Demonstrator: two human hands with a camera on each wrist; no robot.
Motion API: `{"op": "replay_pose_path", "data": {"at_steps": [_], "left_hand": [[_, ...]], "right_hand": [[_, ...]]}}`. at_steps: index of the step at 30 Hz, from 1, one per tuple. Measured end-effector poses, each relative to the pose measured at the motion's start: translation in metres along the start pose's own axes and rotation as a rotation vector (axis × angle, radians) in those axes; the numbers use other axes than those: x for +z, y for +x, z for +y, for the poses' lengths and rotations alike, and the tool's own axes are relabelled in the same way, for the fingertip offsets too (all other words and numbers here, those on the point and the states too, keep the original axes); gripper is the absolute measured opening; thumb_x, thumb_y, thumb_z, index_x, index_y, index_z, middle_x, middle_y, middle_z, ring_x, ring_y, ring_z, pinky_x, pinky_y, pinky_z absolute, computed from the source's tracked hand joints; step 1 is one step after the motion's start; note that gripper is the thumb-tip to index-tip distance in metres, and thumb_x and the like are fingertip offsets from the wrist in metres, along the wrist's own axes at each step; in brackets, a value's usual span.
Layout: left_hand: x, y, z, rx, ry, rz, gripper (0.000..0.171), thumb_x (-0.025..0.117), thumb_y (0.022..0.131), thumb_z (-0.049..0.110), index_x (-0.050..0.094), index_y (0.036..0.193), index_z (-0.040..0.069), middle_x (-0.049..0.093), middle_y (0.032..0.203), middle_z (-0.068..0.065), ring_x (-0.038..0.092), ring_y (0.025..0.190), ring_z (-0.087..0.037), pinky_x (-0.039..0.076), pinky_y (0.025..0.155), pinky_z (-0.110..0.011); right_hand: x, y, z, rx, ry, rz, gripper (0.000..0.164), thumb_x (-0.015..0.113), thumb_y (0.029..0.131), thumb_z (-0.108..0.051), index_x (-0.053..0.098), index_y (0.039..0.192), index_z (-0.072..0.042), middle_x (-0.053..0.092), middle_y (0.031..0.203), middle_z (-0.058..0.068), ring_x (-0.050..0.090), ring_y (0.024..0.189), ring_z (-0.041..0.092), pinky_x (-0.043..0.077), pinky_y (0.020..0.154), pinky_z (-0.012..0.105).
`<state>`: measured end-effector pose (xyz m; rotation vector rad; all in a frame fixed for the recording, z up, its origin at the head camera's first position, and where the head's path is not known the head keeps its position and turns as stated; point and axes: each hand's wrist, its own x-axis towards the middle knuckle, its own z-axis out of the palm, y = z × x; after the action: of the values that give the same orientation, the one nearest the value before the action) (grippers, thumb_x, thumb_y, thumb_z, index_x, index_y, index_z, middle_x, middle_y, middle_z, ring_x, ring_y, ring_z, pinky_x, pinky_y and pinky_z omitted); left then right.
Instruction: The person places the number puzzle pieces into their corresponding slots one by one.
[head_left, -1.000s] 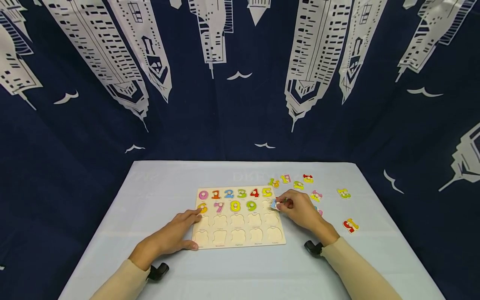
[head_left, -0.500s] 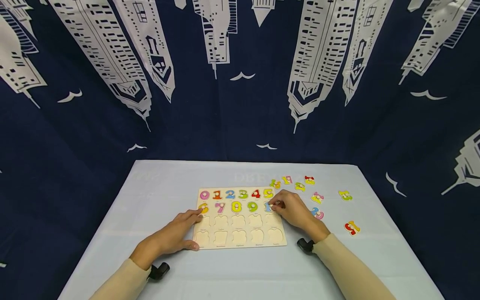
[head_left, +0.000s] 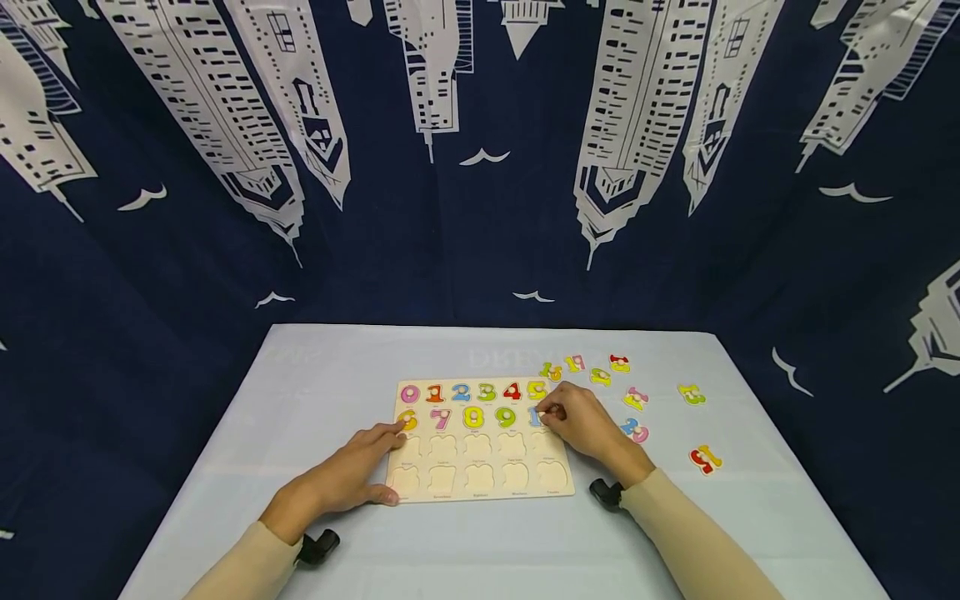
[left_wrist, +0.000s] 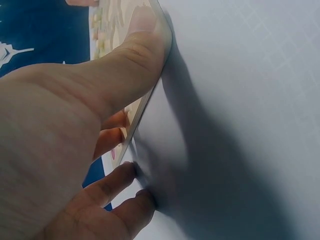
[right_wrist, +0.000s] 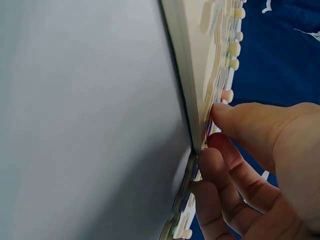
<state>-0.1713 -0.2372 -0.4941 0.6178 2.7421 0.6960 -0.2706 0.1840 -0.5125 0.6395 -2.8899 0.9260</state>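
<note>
A pale wooden number board (head_left: 459,463) lies on the table, with the numbers 0 to 9 seated in its upper two rows. My right hand (head_left: 585,423) pinches a number piece with a blue 1 (head_left: 534,417) at the right end of the second row; the fingers hide the rest of it. In the right wrist view, thumb (right_wrist: 235,117) and fingertips meet at the board's edge. My left hand (head_left: 341,475) rests along the board's left side, fingers near the orange 6 (head_left: 407,418) and thumb on the lower left corner.
Several loose number pieces lie right of and behind the board, among them a red and yellow one (head_left: 705,459), a green one (head_left: 692,394) and a blue and pink one (head_left: 636,431) beside my right forearm. The board's lower two rows are bare recesses (head_left: 478,477).
My right hand has brought the blue number piece leftward and down from the board's right edge onto the second row's last recess. My left hand has stayed in place.
</note>
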Motion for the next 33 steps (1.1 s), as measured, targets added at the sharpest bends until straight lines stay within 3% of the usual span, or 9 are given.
{"op": "replay_pose_path", "data": {"at_steps": [15, 26, 30, 33], "left_hand": [[0.002, 0.000, -0.004, 0.010, 0.006, 0.008, 0.092, 0.097, 0.093, 0.042, 0.057, 0.166, 0.002, 0.043, 0.186, -0.019, 0.049, 0.164, -0.047, 0.046, 0.136, -0.065], [0.002, 0.001, -0.003, 0.003, -0.003, 0.007, 0.093, 0.097, 0.093, 0.042, 0.057, 0.167, 0.004, 0.043, 0.186, -0.017, 0.049, 0.164, -0.046, 0.046, 0.136, -0.065], [0.003, 0.000, -0.006, 0.020, -0.027, 0.015, 0.093, 0.098, 0.092, 0.042, 0.057, 0.166, 0.003, 0.044, 0.186, -0.018, 0.048, 0.164, -0.048, 0.046, 0.136, -0.067], [0.006, 0.001, -0.011, 0.058, -0.017, 0.033, 0.092, 0.096, 0.094, 0.044, 0.057, 0.166, 0.002, 0.044, 0.185, -0.018, 0.049, 0.164, -0.047, 0.048, 0.136, -0.062]], "right_hand": [[0.001, -0.003, -0.001, 0.026, -0.016, 0.008, 0.015, 0.088, 0.104, -0.010, 0.091, 0.118, -0.010, 0.074, 0.105, 0.003, 0.058, 0.087, 0.013, 0.048, 0.075, 0.023], [-0.013, -0.016, 0.010, 0.050, -0.021, 0.077, 0.022, 0.092, 0.101, -0.009, 0.090, 0.122, -0.010, 0.078, 0.110, 0.006, 0.059, 0.089, 0.014, 0.049, 0.077, 0.026], [-0.020, -0.021, 0.018, 0.069, -0.021, 0.100, 0.025, 0.093, 0.100, -0.010, 0.089, 0.124, -0.010, 0.080, 0.114, 0.008, 0.062, 0.090, 0.016, 0.051, 0.077, 0.025], [-0.026, -0.024, 0.025, 0.085, -0.023, 0.109, 0.025, 0.092, 0.100, -0.011, 0.089, 0.125, -0.009, 0.080, 0.116, 0.010, 0.065, 0.091, 0.017, 0.054, 0.077, 0.025]]}}
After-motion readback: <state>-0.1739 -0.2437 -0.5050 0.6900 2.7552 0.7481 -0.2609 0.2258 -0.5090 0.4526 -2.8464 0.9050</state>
